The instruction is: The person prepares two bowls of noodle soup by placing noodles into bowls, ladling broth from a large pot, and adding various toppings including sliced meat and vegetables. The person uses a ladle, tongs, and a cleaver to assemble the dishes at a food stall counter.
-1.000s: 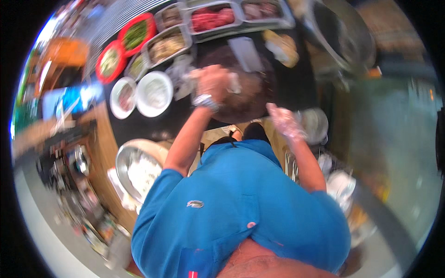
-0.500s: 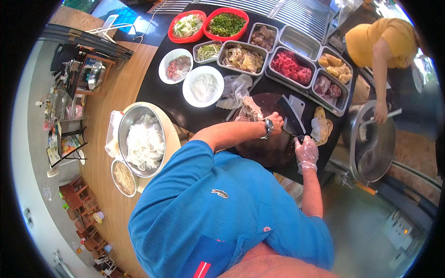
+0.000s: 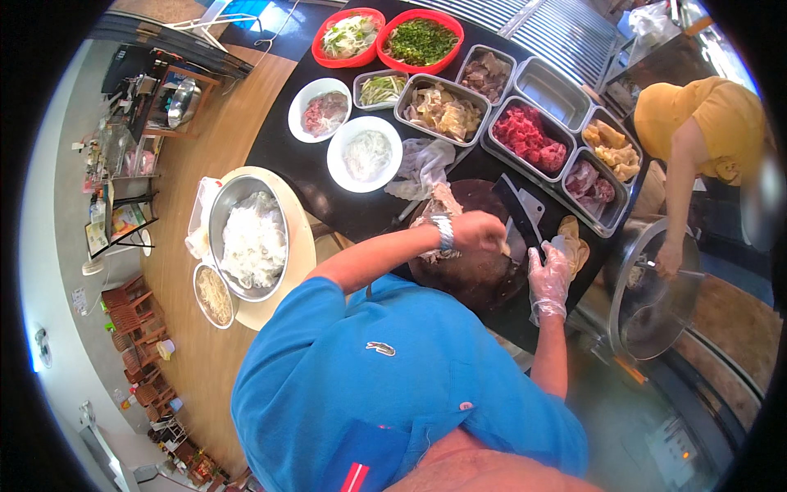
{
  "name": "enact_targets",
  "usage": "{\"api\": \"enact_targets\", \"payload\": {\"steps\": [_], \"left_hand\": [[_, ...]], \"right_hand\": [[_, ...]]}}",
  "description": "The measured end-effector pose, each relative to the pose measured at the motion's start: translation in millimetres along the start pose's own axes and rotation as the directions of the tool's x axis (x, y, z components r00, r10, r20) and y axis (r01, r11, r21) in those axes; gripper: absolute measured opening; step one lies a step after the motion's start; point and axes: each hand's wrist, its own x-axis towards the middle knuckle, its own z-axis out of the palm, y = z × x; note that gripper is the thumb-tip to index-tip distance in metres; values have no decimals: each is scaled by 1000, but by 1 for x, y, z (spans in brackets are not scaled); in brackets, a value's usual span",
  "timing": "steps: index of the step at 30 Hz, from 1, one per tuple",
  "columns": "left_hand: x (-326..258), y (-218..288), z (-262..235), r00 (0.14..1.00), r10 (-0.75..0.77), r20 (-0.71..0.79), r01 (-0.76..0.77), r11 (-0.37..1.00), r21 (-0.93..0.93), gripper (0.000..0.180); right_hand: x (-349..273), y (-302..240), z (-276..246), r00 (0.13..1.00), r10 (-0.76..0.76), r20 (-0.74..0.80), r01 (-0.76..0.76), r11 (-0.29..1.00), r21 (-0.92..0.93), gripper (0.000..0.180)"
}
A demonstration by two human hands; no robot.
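My left hand [image 3: 482, 231], with a watch at its wrist, is curled over the round dark chopping board [image 3: 484, 283]. Its fingertips point down, and whatever they may hold is hidden. A chunk of cooked meat [image 3: 438, 213] lies on the board's left side, partly behind my left wrist. My right hand [image 3: 549, 280], in a clear plastic glove, is at the board's right edge with thumb and fingers apart. Just beyond it a broad dark-bladed knife [image 3: 518, 209] lies by a white board [image 3: 531, 201]. A bunched tan cloth [image 3: 572, 246] is next to the glove.
Metal trays of sliced meat [image 3: 529, 138] and two red bowls [image 3: 420, 41] fill the table's far side. White bowls [image 3: 365, 156] stand beside a crumpled cloth [image 3: 420, 168]. Noodles fill a steel basin [image 3: 215, 234] at left. A co-worker's arm [image 3: 679, 197] reaches into a large pot [image 3: 623, 312] at right.
My right hand has come off the knife's handle and its fingers have spread. My left hand has turned and curled over the board. The whole view has shifted slightly.
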Motion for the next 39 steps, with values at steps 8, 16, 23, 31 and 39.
{"api": "enact_targets", "payload": {"steps": [8, 16, 23, 31, 39], "left_hand": [[-101, -55, -163, 774, -470, -425, -212, 440, -873, 31], [-236, -166, -289, 682, -512, -522, -331, 420, -845, 36], [-324, -248, -343, 455, -588, -669, -177, 676, -715, 41], [-357, -284, -345, 456, -788, -412, -461, 187, -867, 31], [-358, -287, -340, 627, -686, -369, -495, 15, -869, 36]], "right_hand": [[103, -170, 24, 971, -182, 156, 73, 844, 531, 32], [197, -406, 171, 670, -441, 598, -566, 219, 795, 46], [214, -547, 281, 463, -566, 683, -688, 257, 679, 42], [207, -595, 306, 547, -613, 569, -355, 446, 822, 42], [186, -615, 273, 589, -747, 309, 619, 663, 420, 59]]}}
